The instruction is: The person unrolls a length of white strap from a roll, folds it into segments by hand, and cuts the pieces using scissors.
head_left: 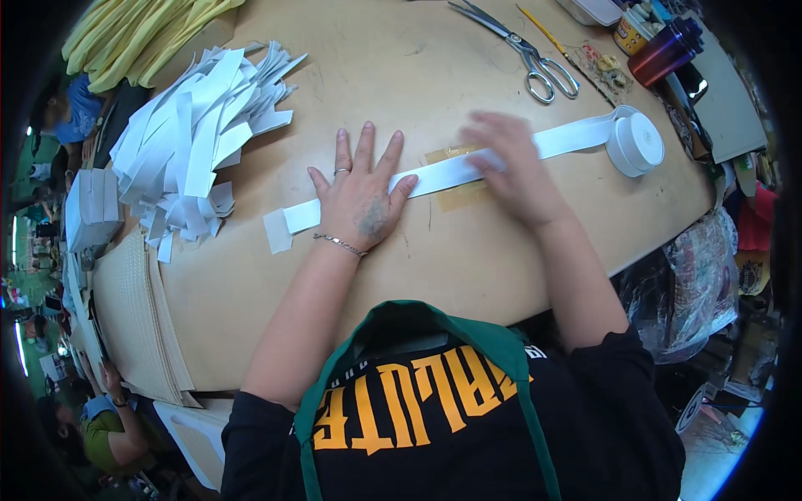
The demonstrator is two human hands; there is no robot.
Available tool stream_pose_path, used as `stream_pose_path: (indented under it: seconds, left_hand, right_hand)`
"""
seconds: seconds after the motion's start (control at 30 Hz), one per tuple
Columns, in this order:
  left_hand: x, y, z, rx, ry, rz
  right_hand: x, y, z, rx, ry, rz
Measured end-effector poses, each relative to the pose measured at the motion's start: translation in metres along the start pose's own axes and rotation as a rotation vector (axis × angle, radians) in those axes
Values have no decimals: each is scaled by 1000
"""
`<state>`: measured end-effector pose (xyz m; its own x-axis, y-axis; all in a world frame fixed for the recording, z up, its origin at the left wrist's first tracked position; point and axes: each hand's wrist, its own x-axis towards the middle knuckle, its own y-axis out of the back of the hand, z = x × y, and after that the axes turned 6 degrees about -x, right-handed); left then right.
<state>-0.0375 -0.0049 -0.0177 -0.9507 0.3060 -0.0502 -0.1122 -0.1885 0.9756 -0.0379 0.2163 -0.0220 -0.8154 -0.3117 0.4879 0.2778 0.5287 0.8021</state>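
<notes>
A white band (pixel 576 136) lies stretched across the table, unwound from a white roll (pixel 638 144) on the right. My left hand (pixel 361 191) rests flat on the band near its left end, fingers spread, with a ring and a bracelet on. Just past that end lies a pale square marker (pixel 278 231) on the table. My right hand (pixel 510 171) is over the middle of the band, its thumb near the band's surface; motion smears the fingers. Beneath the band there, brown adhesive tape (pixel 464 197) sticks to the table.
A heap of cut white strips (pixel 205 134) sits at the left, with yellow fabric (pixel 138 37) behind it. Scissors (pixel 535 63), a yellow pencil (pixel 541 27) and a dark bottle (pixel 666 52) are at the far right. Stacked cardboard sheets (pixel 138 321) line the left edge. Other people are beyond the table.
</notes>
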Motion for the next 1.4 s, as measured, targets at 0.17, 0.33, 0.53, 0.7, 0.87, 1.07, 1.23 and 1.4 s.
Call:
stream_pose_path:
  seconds: [0.17, 0.33, 0.53, 0.7, 0.87, 1.07, 1.23, 1.4]
  left_hand:
    - [1, 0, -3, -3, 12, 3]
    - [3, -1, 3, -23, -6, 26]
    - [3, 3, 1, -70, 13, 22]
    - [-1, 3, -2, -60, 28, -9]
    - [-1, 3, -2, -59, 17, -6]
    - [1, 2, 1, -48, 12, -4]
    - [0, -1, -2, -72, 4, 16]
    - [-1, 0, -4, -46, 18, 10]
  right_hand:
    - [3, 27, 27, 25, 45, -169]
    - [16, 34, 77, -385, -111, 83]
    - [50, 35, 125, -503, -620, -181]
    - [76, 46, 113, -557, -706, -382]
    - [101, 58, 91, -642, -712, -642]
    - [109, 80, 96, -280, -851, -701]
    - [24, 117, 23, 259, -877, -321]
    - [-108, 122, -61, 870, -1015, -577]
